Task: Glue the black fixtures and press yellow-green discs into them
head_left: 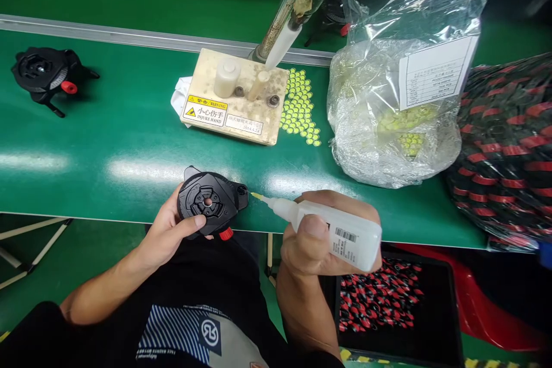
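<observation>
My left hand (175, 229) grips a black round mechanical part (211, 202) with a central hole, a red knob (226, 234) and a projecting lug on its right. The thumb lies on its top face, and most of the other fingers are hidden beneath. In my right hand (314, 236) is a white squeeze bottle (345, 233) with a barcode label, tilted nearly flat. Its thin yellowish nozzle tip (254, 195) points left and is at the lug's edge; whether it touches I cannot tell.
Beyond my hands stands a beige fixture block (202, 83) with a warning label, beside several yellow-green round pieces (297, 106). A clear plastic bag (397, 144) and bagged black-and-red parts (509, 149) lie right. Another black assembly (43, 75) sits left; a black tray (435, 310) holds small red-and-black pieces.
</observation>
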Action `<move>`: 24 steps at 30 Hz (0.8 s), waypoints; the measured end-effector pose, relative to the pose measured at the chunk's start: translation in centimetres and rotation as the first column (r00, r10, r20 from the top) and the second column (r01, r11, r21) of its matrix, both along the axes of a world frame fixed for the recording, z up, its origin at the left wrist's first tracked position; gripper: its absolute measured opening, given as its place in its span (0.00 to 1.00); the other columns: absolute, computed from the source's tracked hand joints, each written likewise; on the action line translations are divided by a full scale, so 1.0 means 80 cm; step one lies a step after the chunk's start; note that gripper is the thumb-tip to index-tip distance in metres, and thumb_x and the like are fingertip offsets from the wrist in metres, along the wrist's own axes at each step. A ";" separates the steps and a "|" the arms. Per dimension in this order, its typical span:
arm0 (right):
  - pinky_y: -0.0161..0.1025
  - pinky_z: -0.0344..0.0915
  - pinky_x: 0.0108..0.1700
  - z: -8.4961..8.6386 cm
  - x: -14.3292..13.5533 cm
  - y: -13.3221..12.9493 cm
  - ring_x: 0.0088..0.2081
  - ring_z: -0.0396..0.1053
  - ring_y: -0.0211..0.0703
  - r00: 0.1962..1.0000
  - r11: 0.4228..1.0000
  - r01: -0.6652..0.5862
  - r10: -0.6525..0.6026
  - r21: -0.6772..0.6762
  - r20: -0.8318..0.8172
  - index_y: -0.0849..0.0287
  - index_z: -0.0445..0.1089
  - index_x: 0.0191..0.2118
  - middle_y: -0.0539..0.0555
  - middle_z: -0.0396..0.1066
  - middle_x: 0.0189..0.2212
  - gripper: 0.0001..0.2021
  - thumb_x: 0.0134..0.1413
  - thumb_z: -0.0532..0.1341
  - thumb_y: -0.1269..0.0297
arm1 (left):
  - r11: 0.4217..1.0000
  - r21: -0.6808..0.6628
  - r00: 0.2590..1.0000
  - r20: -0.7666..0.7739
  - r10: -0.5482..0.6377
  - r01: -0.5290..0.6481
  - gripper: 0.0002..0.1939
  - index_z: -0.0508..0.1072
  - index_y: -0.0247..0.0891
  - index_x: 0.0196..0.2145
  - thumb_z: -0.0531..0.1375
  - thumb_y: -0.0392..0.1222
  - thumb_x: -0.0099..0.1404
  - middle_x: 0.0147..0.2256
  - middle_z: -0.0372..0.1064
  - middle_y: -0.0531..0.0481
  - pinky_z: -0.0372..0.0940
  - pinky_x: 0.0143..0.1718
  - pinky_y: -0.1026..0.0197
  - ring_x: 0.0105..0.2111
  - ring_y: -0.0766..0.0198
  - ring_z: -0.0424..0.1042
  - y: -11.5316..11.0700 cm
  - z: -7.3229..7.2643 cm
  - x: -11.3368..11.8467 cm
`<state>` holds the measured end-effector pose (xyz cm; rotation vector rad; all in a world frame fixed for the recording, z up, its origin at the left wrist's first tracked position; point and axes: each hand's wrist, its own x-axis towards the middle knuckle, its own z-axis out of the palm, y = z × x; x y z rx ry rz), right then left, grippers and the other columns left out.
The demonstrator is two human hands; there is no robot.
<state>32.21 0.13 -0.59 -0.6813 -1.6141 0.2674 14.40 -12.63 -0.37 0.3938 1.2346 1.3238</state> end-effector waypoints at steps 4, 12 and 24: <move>0.39 0.64 0.18 0.006 0.007 -0.004 0.24 0.70 0.42 1.000 0.998 -0.006 0.006 -0.060 0.003 0.57 0.70 0.31 0.51 0.72 0.27 0.09 0.64 0.65 0.64 | 0.997 0.075 0.989 -0.144 0.027 -0.016 0.25 0.74 0.41 0.59 0.70 0.42 0.66 0.52 0.77 0.45 0.74 0.53 0.58 0.51 0.55 0.76 -0.006 -0.011 -0.001; 0.39 0.64 0.18 0.004 0.002 -0.006 0.23 0.70 0.41 0.998 0.998 0.026 -0.023 -0.062 0.052 0.55 0.72 0.36 0.50 0.74 0.31 0.06 0.65 0.64 0.62 | 0.991 0.127 0.966 -0.258 -0.005 0.039 0.25 0.73 0.46 0.61 0.69 0.41 0.68 0.53 0.77 0.47 0.70 0.57 0.56 0.53 0.54 0.76 -0.010 -0.012 0.000; 0.36 0.70 0.20 0.009 0.000 -0.008 0.25 0.71 0.40 0.993 0.999 -0.011 0.005 0.052 0.122 0.59 0.69 0.35 0.51 0.74 0.29 0.06 0.64 0.64 0.66 | 0.995 0.094 0.923 -0.386 0.006 0.033 0.22 0.72 0.42 0.57 0.69 0.44 0.68 0.48 0.77 0.46 0.72 0.52 0.53 0.48 0.52 0.77 -0.005 0.002 0.003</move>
